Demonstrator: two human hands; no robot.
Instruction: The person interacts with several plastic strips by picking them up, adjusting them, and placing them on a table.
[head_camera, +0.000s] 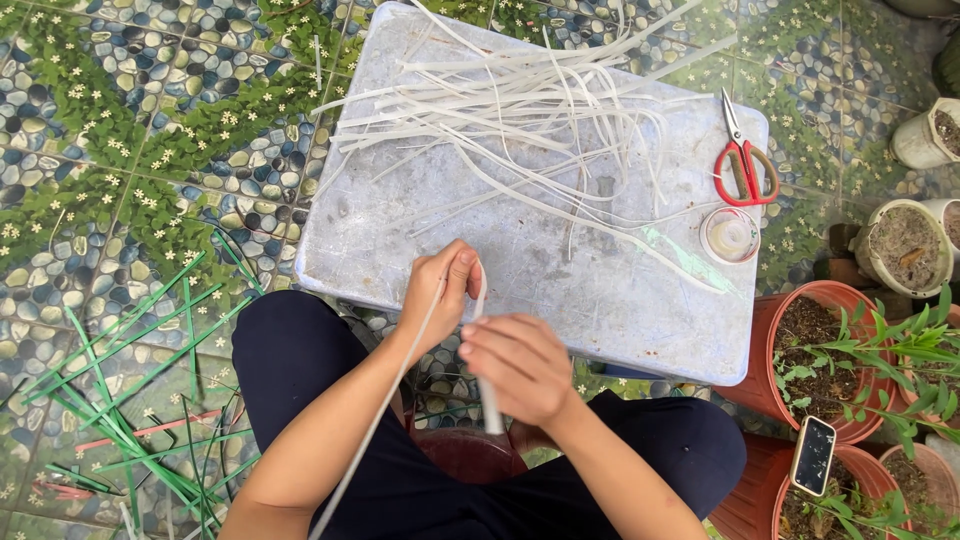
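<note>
My left hand (437, 290) and right hand (518, 365) both pinch one white strip (481, 300) over my lap at the near edge of the table (400, 220), with loose strips (520, 95) piled beyond, scissors (742, 160) and tape (730, 236) right, green strips (130, 400) on the floor left.
</note>
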